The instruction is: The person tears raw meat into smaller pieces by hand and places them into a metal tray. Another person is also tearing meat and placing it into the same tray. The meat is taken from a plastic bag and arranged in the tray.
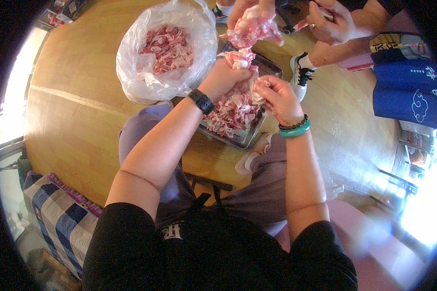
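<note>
Over a metal tray (245, 140) on the floor, my left hand (224, 80) is closed on a piece of raw meat (242, 60) with pale fat. My right hand (278, 98) pinches a pale, fatty bit of meat (256, 96) close beside it, between thumb and fingers. Whether both hands hold one same piece I cannot tell. Small raw meat pieces (231, 114) lie heaped in the tray beneath them. To the left of the tray stands a clear plastic bag (127, 69), spread wide around a pile of sliced raw meat (167, 49).
Across the tray, another person's hand (236, 14) holds a larger piece of raw meat (255, 27); that person's other hand (329, 23) is at the upper right. Their shoe (300, 76) stands beside the tray. A blue printed cloth (404, 91) hangs at the right. A checked cushion (63, 214) lies lower left.
</note>
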A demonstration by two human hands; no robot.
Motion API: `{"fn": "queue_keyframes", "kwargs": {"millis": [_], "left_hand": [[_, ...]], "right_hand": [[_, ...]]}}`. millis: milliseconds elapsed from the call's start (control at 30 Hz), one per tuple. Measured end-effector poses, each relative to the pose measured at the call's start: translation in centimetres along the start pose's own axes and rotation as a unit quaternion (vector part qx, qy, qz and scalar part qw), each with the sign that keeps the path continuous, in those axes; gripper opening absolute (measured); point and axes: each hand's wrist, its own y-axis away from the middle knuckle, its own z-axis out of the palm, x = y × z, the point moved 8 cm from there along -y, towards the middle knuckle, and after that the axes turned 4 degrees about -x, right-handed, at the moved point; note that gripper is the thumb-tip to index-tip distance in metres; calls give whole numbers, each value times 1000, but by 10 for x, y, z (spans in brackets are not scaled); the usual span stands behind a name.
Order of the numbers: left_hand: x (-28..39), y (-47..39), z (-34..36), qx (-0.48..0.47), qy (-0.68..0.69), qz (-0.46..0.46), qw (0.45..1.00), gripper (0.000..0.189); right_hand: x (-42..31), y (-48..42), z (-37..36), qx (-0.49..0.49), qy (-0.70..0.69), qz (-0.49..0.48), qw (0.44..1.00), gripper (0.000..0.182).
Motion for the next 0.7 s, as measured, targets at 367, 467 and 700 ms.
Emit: {"fn": "queue_keyframes", "kwargs": {"millis": [367, 467, 700], "left_hand": [[1, 20, 28, -78, 178, -191, 962, 20], [4, 13, 25, -83, 180, -124, 972, 29], [2, 3, 16, -85, -55, 16, 995, 30]], "right_hand": [[-2, 7, -12, 21, -124, -45, 991, 16], [-7, 6, -15, 84, -22, -54, 995, 15], [-16, 5, -13, 130, 305, -123, 935, 13]]}}
